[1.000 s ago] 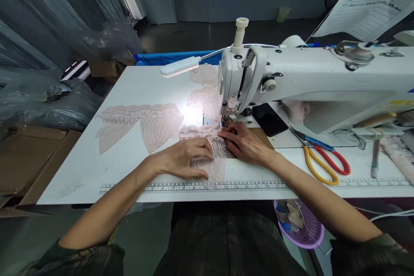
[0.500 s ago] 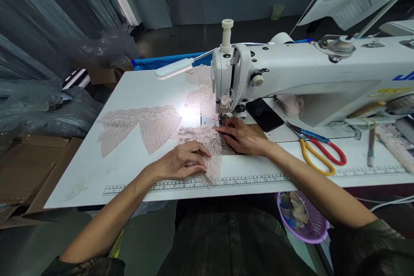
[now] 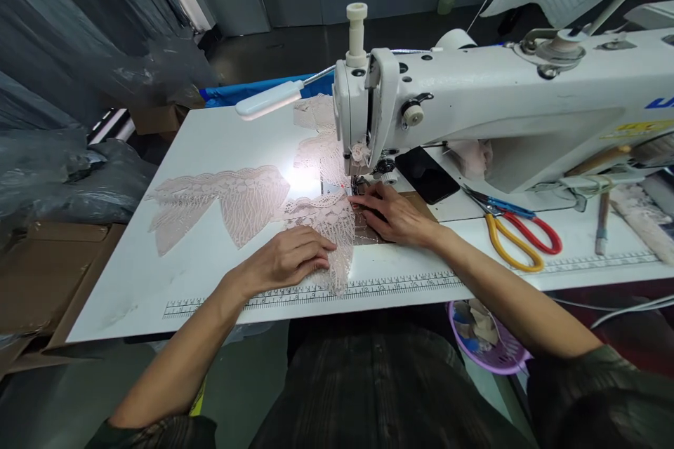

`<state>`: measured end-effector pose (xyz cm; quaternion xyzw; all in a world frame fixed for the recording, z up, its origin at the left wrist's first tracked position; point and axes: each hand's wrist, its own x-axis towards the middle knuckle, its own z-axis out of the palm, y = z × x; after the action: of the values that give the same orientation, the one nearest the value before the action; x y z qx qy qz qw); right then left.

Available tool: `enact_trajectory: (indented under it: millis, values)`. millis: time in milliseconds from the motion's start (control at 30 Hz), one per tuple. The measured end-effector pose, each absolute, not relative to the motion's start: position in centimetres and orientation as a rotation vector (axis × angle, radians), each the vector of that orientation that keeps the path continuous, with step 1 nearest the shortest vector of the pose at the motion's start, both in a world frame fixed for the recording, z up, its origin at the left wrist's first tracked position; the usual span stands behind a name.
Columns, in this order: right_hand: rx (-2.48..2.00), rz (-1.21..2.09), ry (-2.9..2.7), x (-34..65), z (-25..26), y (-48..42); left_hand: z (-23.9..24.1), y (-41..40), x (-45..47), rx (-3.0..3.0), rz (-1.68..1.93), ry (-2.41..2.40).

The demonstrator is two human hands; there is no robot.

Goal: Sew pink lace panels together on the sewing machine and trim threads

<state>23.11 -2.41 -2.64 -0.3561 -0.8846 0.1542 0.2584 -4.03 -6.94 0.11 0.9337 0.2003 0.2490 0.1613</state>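
Head view: pale pink scalloped lace piece (image 3: 341,228) lies on white tabletop (image 3: 210,137), upper edge near the needle end of the white sewing machine (image 3: 474,88). Left hand (image 3: 287,257) rests on it, fingers loosely curled; right hand (image 3: 396,216) touches its right edge, fingertips only; can't tell if either pinches.

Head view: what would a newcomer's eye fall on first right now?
Probably the big white sewing machine across the right side, with the lit lamp glaring onto the table left of its needle. Just in front of the needle area, the left hand and right hand are at a pale pink lace piece. Red-and-yellow-handled scissors stand out on the tabletop, right of the hands.
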Motion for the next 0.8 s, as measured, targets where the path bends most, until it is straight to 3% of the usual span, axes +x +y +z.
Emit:
enact_trajectory:
  millis: [233, 467, 800]
  values:
    - [-0.829, 0.345, -2.482, 23.32, -2.65, -2.08, 0.55, -6.95, -3.80, 2.735, 0.759, 0.512]
    - [-0.844, 0.482, -2.417, 23.93, -2.63, -2.00, 0.95, -7.08, -3.77, 2.612, 0.854, 0.538]
    - [-0.886, 0.323, -2.486, 23.17, -2.80, -2.20, 0.45, -7.17, -3.27, 2.555, 0.874, 0.478]
